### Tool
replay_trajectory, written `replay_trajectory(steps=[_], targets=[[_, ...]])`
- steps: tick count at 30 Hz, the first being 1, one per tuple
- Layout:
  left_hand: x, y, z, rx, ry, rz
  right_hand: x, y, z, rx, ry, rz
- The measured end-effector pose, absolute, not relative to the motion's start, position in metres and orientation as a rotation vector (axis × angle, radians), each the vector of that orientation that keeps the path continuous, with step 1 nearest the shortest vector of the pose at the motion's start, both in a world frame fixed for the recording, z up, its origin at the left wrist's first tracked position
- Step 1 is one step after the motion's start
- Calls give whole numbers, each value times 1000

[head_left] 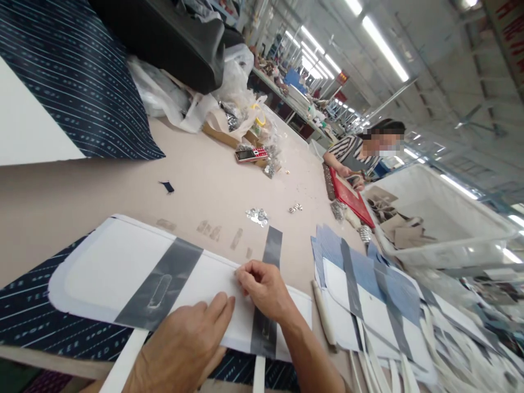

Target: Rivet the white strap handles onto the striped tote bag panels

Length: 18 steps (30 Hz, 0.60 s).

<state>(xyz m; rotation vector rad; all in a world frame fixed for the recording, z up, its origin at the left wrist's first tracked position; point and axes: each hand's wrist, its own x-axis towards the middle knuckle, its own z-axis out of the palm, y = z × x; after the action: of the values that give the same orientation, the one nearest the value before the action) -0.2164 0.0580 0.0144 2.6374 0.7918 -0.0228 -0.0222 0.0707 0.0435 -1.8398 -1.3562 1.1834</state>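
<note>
A white fabric panel [102, 267] with rounded corners lies across the near table, crossed by dark grey strips [164, 284]. White straps [126, 357] hang from its near edge. Dark blue printed fabric [24, 305] shows underneath. My left hand [184, 338] rests on the panel between two grey strips, fingers stretched out and nothing visible in them. Close to the panel's far edge, my right hand [262, 284] is closed in a pinch, thumb against curled forefinger. Whatever sits between those fingertips is too small or hidden to make out.
Small metal pieces [257, 216] lie beyond the panel, near a red phone [250, 155] and plastic bags [159, 90]. Stacked strapped panels [344, 295] stand right. A co-worker [364, 153] handles something above a red tray [352, 199], beside a white bin [442, 245].
</note>
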Motion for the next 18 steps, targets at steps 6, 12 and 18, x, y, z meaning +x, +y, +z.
replay_trajectory(steps=[6,12,18], targets=[[-214,59,17,2611,782,-60,-26,77,46,-1946,-1481,1062],[-217,57,12,2692,794,51,-26,80,41,-1961,-1430,1076],[-230,35,-15,2807,574,605,-12,96,42,-1930,-1177,1471]])
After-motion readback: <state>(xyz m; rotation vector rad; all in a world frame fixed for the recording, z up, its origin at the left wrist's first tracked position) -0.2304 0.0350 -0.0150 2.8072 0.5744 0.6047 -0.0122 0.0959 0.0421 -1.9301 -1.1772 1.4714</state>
